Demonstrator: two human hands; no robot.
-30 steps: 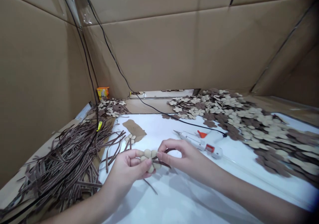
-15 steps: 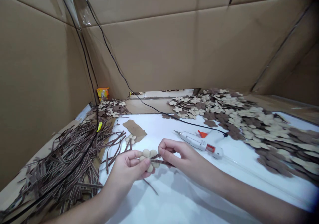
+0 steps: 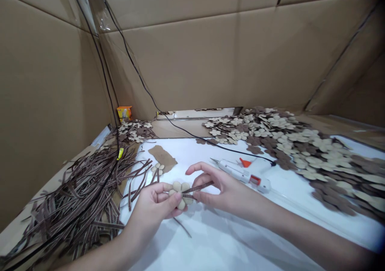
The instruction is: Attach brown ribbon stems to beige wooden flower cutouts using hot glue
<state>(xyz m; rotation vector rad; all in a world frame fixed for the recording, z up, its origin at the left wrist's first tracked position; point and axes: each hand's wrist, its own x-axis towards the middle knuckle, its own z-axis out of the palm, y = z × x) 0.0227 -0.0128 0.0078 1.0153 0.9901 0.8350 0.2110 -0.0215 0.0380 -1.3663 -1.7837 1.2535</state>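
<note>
Between thumb and fingers of my left hand (image 3: 161, 200) is a beige felt flower (image 3: 177, 187) with rounded petals. A brown ribbon with pale stitching (image 3: 198, 186) lies across the flower's middle, pressed under my left thumb. Two strands of it stick out to the right. My right hand (image 3: 216, 186) has its thumb and a bent finger together at the lower strand, index finger lifted and curved away. The upper strand passes over its fingers, its end free. Below my left hand, a thin dark strip (image 3: 182, 227) hangs or lies over the white surface.
A heap of brown ribbons (image 3: 90, 198) spreads at left. Beige and brown felt flowers (image 3: 288, 142) pile up at right. A white glue gun (image 3: 240, 171) with an orange trigger lies behind my right hand. A brown scrap (image 3: 163, 158), another beige flower (image 3: 157, 168) and a black cable (image 3: 192, 133) are behind.
My right hand has opened its curled fingers, raising the index finger, and its thumb has shifted closer to the flower. The upper ribbon strand now shows its free end. My left hand stays still.
</note>
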